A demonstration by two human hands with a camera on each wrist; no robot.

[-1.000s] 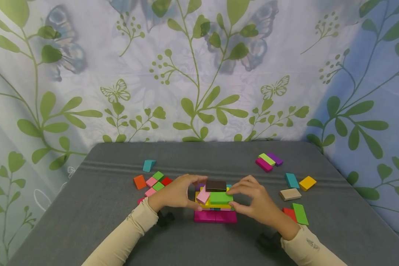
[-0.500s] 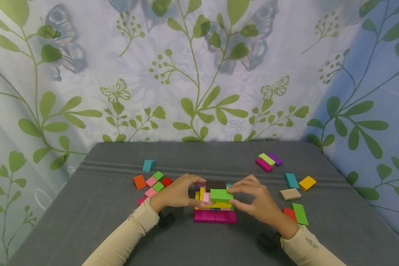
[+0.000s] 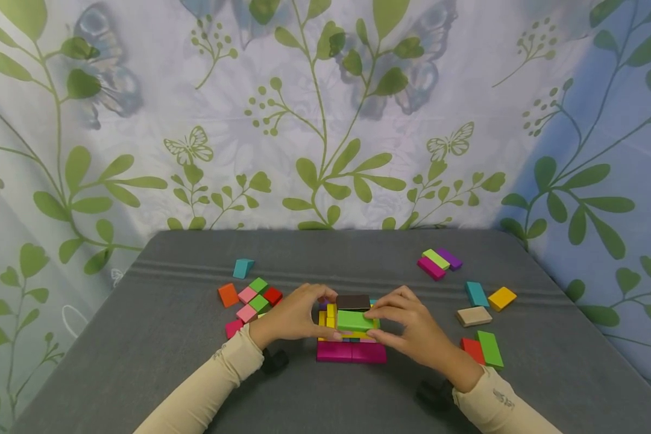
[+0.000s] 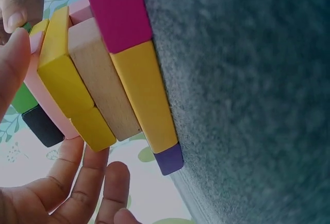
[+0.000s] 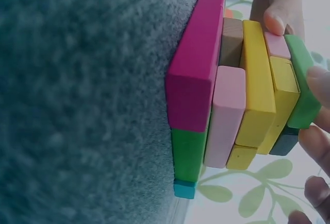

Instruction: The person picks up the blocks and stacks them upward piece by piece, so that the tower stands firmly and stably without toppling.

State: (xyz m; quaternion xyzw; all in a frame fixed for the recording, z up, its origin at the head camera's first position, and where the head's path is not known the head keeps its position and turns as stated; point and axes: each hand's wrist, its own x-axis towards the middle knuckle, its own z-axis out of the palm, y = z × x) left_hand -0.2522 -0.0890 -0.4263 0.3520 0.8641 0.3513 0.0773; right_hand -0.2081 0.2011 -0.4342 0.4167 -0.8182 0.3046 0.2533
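Soft light falls on the curtain [image 3: 325, 114], bluish and dimmer at right; wrist views bleach it, leaving the grey tabletop [image 5: 93, 105] dark and blurred.

The green block [image 3: 355, 320] has slid leftward with the right hand [image 3: 415, 322], and the pink block [image 4: 49, 98], lying askew beside it a second ago, sits straight now, tucked underneath

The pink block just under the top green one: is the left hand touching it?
Touching. In the right wrist view, the thumb tip of the left hand meets the pink block with no gap.
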